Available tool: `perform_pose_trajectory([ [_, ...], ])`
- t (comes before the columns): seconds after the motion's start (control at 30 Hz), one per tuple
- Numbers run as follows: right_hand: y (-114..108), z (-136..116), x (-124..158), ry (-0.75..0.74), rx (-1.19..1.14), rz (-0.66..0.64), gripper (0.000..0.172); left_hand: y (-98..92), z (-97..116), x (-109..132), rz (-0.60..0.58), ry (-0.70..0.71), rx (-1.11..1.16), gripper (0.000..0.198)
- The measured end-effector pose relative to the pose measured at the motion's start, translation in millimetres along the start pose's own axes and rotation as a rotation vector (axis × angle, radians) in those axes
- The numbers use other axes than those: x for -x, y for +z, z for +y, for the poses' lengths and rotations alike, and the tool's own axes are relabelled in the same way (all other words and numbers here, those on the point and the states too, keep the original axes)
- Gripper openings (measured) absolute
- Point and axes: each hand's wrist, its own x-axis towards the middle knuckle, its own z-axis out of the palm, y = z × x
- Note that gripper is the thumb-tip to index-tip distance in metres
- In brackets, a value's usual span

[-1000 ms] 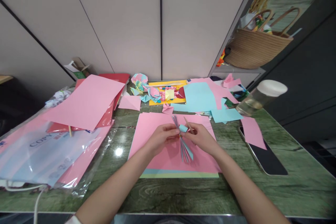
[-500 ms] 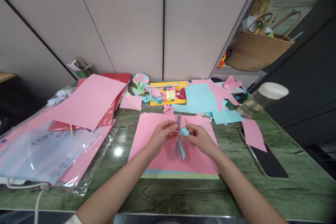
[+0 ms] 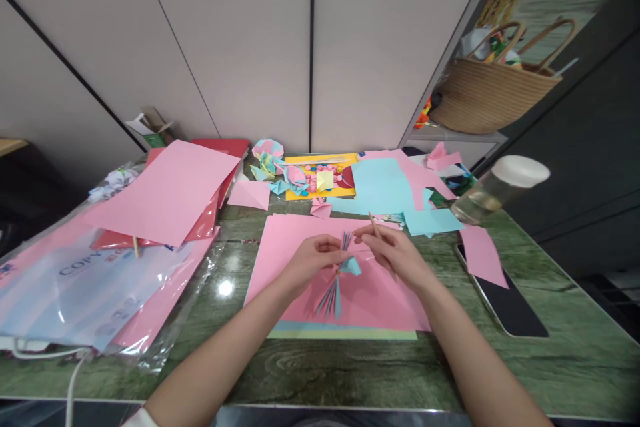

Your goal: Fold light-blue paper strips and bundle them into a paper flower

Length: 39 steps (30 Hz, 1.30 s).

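Note:
My left hand [image 3: 313, 260] pinches a bundle of pleated paper [image 3: 331, 299], gathered at its middle, with folds fanning out below and above the fingers. A light-blue curled flap [image 3: 351, 267] sticks out from the bundle's right side. In my right hand [image 3: 395, 252] a thin wooden stick [image 3: 373, 221] lies between the fingers, its tip pointing up. The right fingertips are close to the bundle's upper end; whether they touch it I cannot tell. Beneath both hands lies a stack of pink sheets [image 3: 277, 240], with blue and green edges showing at the front.
Folded paper flowers [image 3: 295, 177], a yellow card [image 3: 295, 195] and light-blue sheets [image 3: 380, 183] lie at the back. On the right are a phone [image 3: 520, 310] under a pink strip and a clear jar [image 3: 480, 200]. Plastic-wrapped paper [image 3: 100, 287] covers the left.
The pleated bundle has tilted, its lower end swinging left and toward me. My right hand has moved off the blue flap, to the right and up, still with the stick.

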Motion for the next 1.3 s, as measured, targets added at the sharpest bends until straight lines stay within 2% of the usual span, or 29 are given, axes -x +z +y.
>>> perform_pose_trajectory([
  [0.2,17.9,8.8,-3.3,-0.045,0.171,0.190,0.029,4.6,-5.4,-0.5,-0.016,0.051,-0.064,0.025],
  [0.43,17.1,13.4,-2.4,-0.065,0.265,0.270,0.032,5.7,-4.5,0.4,0.052,0.087,0.035,0.015],
  [0.6,23.4,13.7,-0.8,-0.095,0.261,0.270,0.029,7.2,-4.6,1.0,0.028,0.017,0.146,0.016],
  [0.73,29.7,12.1,0.3,-0.107,0.236,0.260,0.028,6.7,-6.6,0.1,-0.010,-0.001,0.126,0.019],
  [0.9,30.9,13.4,-0.2,-0.108,0.305,0.317,0.027,5.7,-7.2,-0.7,0.019,0.003,0.107,0.024],
  [1.17,30.8,10.8,2.5,-0.218,0.527,0.370,0.023,7.2,-2.3,0.6,0.050,0.006,0.067,0.023],
  [1.3,27.7,9.5,1.2,-0.153,0.446,0.297,0.026,8.5,-2.7,-0.1,0.091,0.048,0.039,0.022],
])
